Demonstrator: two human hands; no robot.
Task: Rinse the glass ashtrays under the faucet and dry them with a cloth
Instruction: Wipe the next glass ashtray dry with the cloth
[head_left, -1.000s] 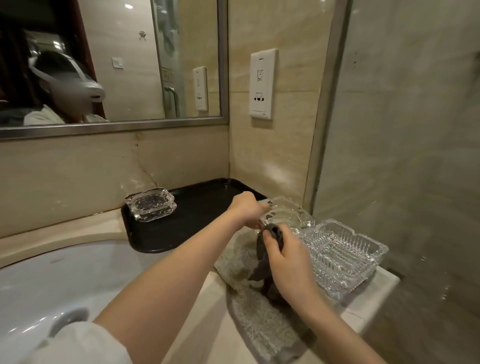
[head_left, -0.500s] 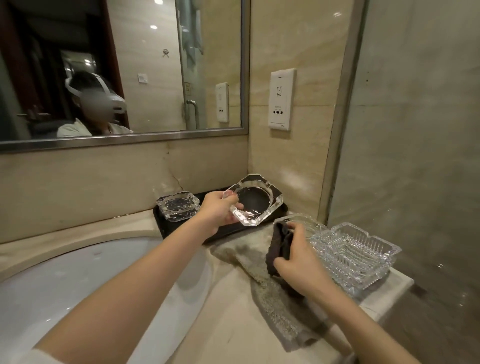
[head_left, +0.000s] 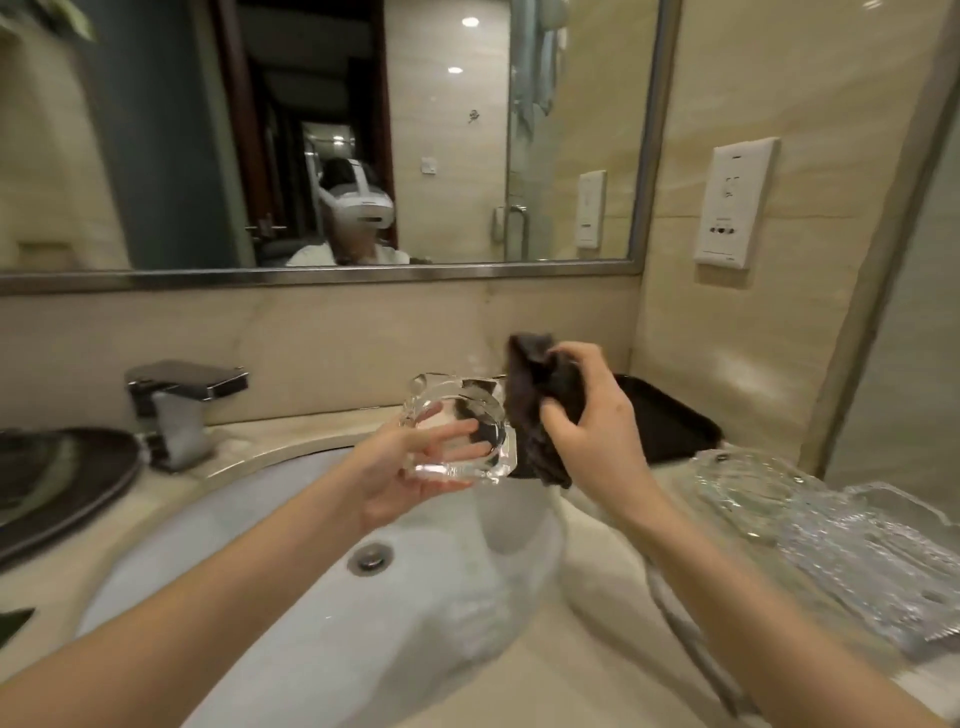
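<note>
The left hand held the clear octagonal glass ashtray above the white sink basin — fingers curled around it; the right hand clutched the dark brown cloth, touching the ashtray's edge.

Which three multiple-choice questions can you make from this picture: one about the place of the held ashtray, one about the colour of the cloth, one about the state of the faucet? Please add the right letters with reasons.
1. Where is the held glass ashtray?
A. Over the sink basin
B. On the black tray
C. Under the mirror shelf

2. What colour is the cloth?
A. White
B. Dark brown
C. Yellow

3. What is the state of the faucet?
A. Running strongly
B. Dripping into a cup
C. No water shows

Answers:
1 A, the left hand holds it above the basin.
2 B, the right hand grips a dark bunch.
3 C, no stream is visible below the spout.
</note>
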